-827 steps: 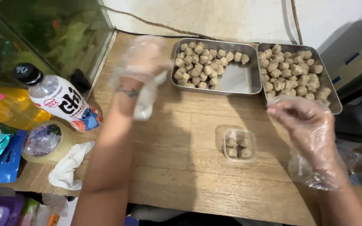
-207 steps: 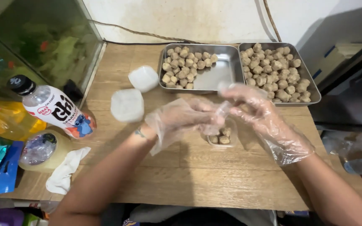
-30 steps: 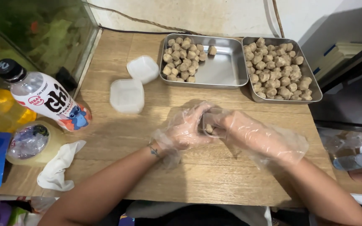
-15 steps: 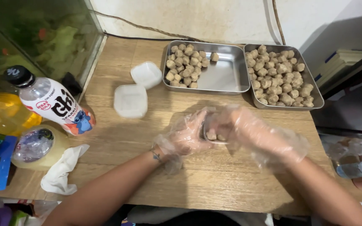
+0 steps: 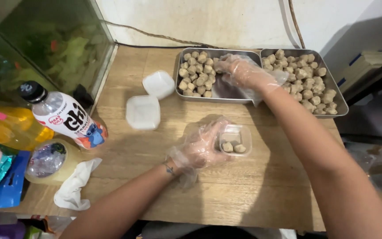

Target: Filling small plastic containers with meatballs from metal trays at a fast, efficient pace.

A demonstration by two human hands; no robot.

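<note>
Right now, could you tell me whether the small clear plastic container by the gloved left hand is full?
Not full: small clear plastic container holds about three brown balls, lid off.

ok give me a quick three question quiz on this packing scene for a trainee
1. True or false: the right hand is over the left metal tray, at the brown balls.
2. What does the left hand touch? A) the bottle B) the small clear container C) the white cloth
3. Fill in: two closed white containers sit on the wooden table, to the ___ of the trays.

Key
1. True; the right tray is fuller and is not touched.
2. B; it holds a few balls and is open.
3. Left.
</note>
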